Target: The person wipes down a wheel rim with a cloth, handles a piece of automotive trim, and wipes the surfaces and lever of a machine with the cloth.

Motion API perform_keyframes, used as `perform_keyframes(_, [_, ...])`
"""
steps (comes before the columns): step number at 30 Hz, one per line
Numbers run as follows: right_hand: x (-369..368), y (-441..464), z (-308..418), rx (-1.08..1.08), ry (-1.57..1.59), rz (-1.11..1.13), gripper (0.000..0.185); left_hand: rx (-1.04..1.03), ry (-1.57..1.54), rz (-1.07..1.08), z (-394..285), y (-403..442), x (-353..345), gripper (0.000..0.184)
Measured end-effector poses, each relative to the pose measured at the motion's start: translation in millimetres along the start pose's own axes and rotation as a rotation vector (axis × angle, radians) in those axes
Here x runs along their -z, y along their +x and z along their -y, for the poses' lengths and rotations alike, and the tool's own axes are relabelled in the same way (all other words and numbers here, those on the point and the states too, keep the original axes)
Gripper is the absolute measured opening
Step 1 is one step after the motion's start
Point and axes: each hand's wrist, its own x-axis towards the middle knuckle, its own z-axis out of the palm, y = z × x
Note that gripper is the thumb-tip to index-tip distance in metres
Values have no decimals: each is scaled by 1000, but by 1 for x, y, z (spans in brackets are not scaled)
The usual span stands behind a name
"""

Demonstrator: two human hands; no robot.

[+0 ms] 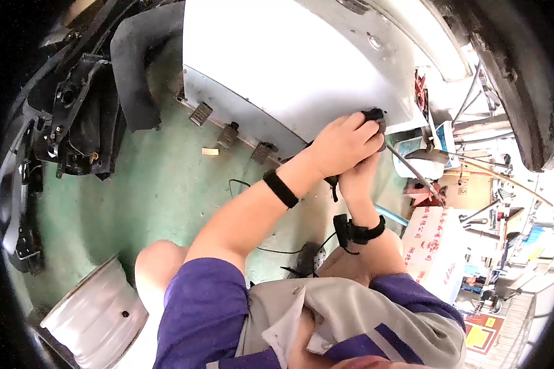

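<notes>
A large white panel (252, 52), which looks like a car door, fills the upper middle. At its lower right corner, my left hand (349, 142) is closed over a small black object (373, 115) whose kind I cannot make out. Directly beneath, my right hand (362, 175) is also closed, its fingers mostly hidden by the left. A dark piece (333, 186) pokes out below both hands. Both wrists carry black straps. Along the panel's near edge runs a bar with dark blocks (228, 134).
Black car parts (83, 117) hang at the left. A white wheel rim (98, 313) is at lower left. Thin black cable (277, 250) crosses the green floor (166, 197). At right are a white printed box (428, 246), a white bucket (406, 161), and cluttered tools.
</notes>
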Motion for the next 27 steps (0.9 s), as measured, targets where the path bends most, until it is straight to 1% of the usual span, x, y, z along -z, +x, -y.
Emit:
perform_keyframes(1, [0, 1, 3, 60, -24, -55, 54, 15, -17, -16, -3, 7, 6, 26])
perform_keyframes(3, [10, 14, 21, 103, 138, -199, 54, 15, -31, -147, -10, 33, 14, 27])
perform_keyframes(4, [15, 17, 22, 84, 141, -237, 51, 2, -52, -207, -12, 46, 14, 29])
perform_keyframes(5, [27, 20, 29, 14, 193, -204, 43, 4, -94, -252, -15, 57, 16, 29])
perform_keyframes(7, [31, 26, 36, 67, 196, -312, 38, 15, -77, -220, -16, 72, 14, 29])
perform_keyframes(8, [28, 27, 44, 61, 303, -345, 37, 18, -41, -257, -16, 75, 7, 28])
perform_keyframes(11, [31, 25, 15, 76, 91, -257, 47, -7, -126, -367, -12, 66, 4, 29])
perform_keyframes(12, [28, 23, 7, 76, 33, -203, 51, -28, -91, -351, -9, 56, -2, 30])
perform_keyframes(15, [8, 17, 0, 186, -59, -123, 57, -35, -91, -299, 1, 21, -15, 30])
perform_keyframes(16, [2, 13, -9, 135, 68, -66, 65, -21, -28, -251, 3, 8, -20, 29])
perform_keyframes(17, [-2, 7, -14, 71, 0, -1, 61, 6, -50, -187, 6, -5, -26, 29])
perform_keyframes(18, [-5, 1, -19, 12, -54, 62, 60, 24, -27, -170, 8, -17, -29, 28])
perform_keyframes(20, [-15, -6, -27, -64, -9, 165, 57, 71, 8, -149, 14, -43, -36, 28])
perform_keyframes(21, [-21, -11, -31, -82, 88, 201, 55, 99, 17, -143, 16, -57, -41, 27])
perform_keyframes(22, [-25, -20, -36, -145, 23, 217, 51, 127, 67, -131, 19, -74, -47, 27])
perform_keyframes(23, [-26, -26, -34, -280, 49, 276, 47, 160, 58, -87, 23, -94, -54, 29])
perform_keyframes(25, [-31, -31, -40, -230, 1, 396, 43, 258, 41, 70, 28, -121, -52, 33])
perform_keyframes(26, [-37, -40, -68, -266, -156, 422, 33, 311, 28, 120, 28, -126, -51, 33])
perform_keyframes(27, [-35, -37, -61, -242, -143, 407, 30, 363, 14, 172, 27, -127, -48, 34])
